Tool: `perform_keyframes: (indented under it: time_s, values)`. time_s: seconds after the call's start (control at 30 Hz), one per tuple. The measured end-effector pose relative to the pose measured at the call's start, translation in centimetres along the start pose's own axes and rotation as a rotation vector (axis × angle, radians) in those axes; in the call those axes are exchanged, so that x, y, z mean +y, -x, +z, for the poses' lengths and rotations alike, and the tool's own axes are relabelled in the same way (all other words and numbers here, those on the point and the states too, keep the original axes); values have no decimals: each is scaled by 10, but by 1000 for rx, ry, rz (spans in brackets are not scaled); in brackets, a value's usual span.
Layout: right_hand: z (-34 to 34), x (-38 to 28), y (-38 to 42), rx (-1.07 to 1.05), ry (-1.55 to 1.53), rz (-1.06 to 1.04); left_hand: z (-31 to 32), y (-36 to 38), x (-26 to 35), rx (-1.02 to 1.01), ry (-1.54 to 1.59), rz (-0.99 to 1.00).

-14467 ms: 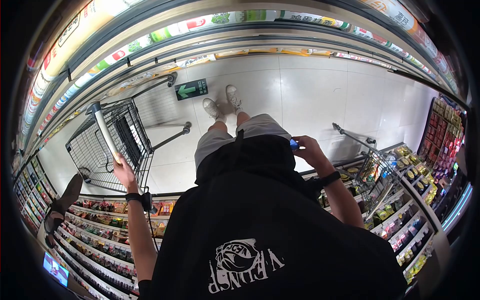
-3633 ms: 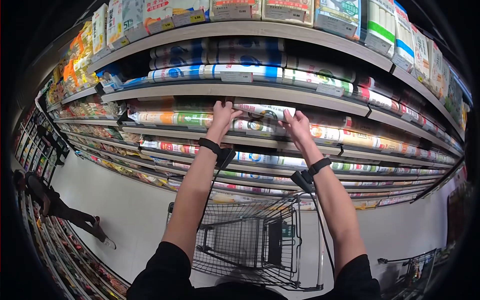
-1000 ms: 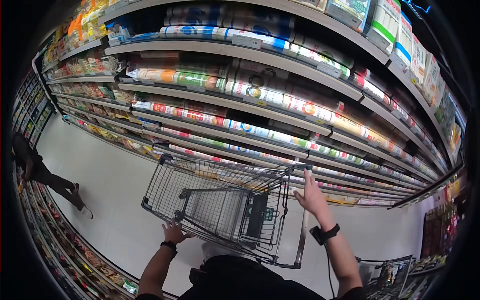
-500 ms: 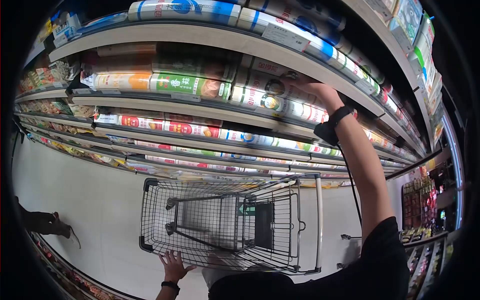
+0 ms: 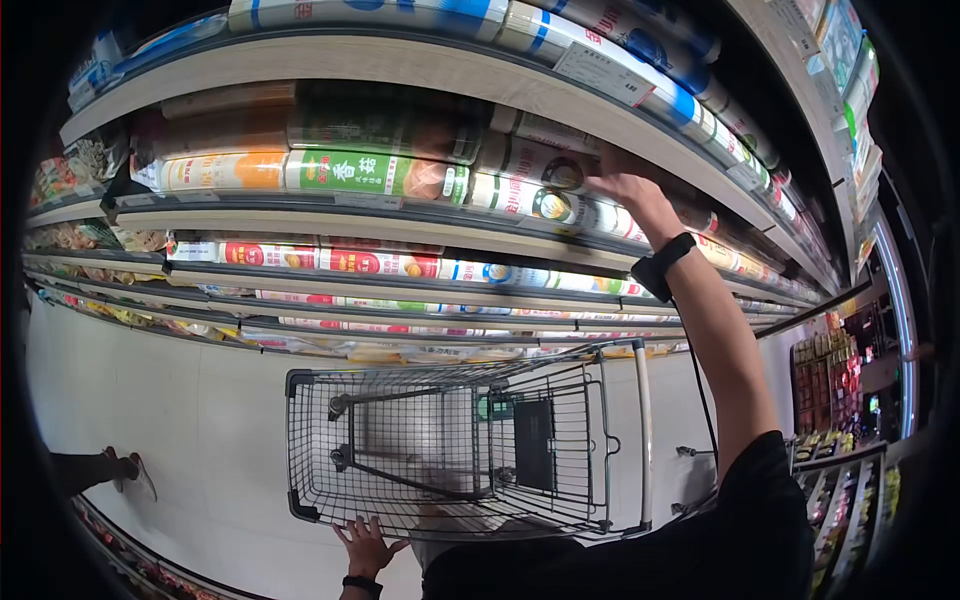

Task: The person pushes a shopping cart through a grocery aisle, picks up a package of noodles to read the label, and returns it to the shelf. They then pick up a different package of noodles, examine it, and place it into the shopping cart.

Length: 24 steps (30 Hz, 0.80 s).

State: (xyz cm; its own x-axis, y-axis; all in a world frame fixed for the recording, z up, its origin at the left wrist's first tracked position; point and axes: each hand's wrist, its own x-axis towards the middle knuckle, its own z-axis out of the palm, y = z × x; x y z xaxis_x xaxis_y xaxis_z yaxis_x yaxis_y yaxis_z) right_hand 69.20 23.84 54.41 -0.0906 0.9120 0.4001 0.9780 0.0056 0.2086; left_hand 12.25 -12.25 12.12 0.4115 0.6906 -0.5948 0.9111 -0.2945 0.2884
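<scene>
My right hand [image 5: 640, 200] reaches into a shelf of wrapped cylindrical packs, beside a white-and-grey pack [image 5: 553, 204]. Its fingertips are in shadow among the packs, so its grip cannot be made out. To the left on the same shelf lie a green pack [image 5: 350, 174] and an orange one [image 5: 225, 171]. Down at the lower edge of the view, my left hand [image 5: 366, 549] is open with spread fingers, holding nothing. It is at the near side rim of a wire shopping cart [image 5: 400, 522], whose basket shows no goods.
The cart's handle [image 5: 645, 435] is on the right. A shelf board with a price tag [image 5: 605, 73] runs above my right hand. Lower shelves [image 5: 400, 287] hold more packs. At the far left, another person's legs and shoes [image 5: 135, 475] stand on the floor. More shelving is at the right.
The view has shifted slightly. My right hand remains among the packs, its fingers now less visible. My left hand appears slightly further right and lower, still spread. Another person's feet have changed position.
</scene>
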Motion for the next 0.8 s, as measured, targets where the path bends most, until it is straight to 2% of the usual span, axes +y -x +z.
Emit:
perform_keyframes:
  time_s: [0.03,0.07,0.1,0.13,0.17,0.2,0.23,0.3,0.33,0.4,0.47,0.57,0.6,0.7,0.73,0.8]
  values:
    - [-1,-4,8,58,48,3,-15,-4,3,-63,-4,-5]
    - [2,-5,18,53,53,64,-34,-17,6,-265,79,-50]
    - [-12,-20,22,-206,-2,342,-64,-35,11,-465,161,-96]
    - [-13,-22,34,-139,52,280,-85,-50,16,-664,244,-143]
    - [-8,-23,48,-75,105,217,-86,-65,17,-529,309,-38]
    - [3,-14,68,214,107,-61,-166,-59,55,-532,527,-10]
    - [-7,-25,76,345,57,-195,-190,-66,77,-321,662,103]
    - [-14,-44,109,427,16,-243,-224,-77,115,69,924,323]
    - [-19,-53,126,429,-16,-243,-246,-85,137,148,1077,502]
    - [-29,-74,158,430,-49,-243,-289,-85,194,201,1444,657]
    - [-46,-98,189,452,-97,-224,-321,-84,237,137,1588,742]
    - [-69,-125,226,471,-176,-168,-310,-63,285,242,1831,698]
    - [-77,-130,236,474,-199,-147,-311,-52,301,272,1941,781]
    - [-105,-133,265,356,-250,-104,-312,-26,328,291,2188,968]
    - [-127,-128,274,177,-304,-103,-309,-23,333,260,2233,975]
    - [-151,-117,294,-43,-449,-7,-307,-10,343,231,2247,993]
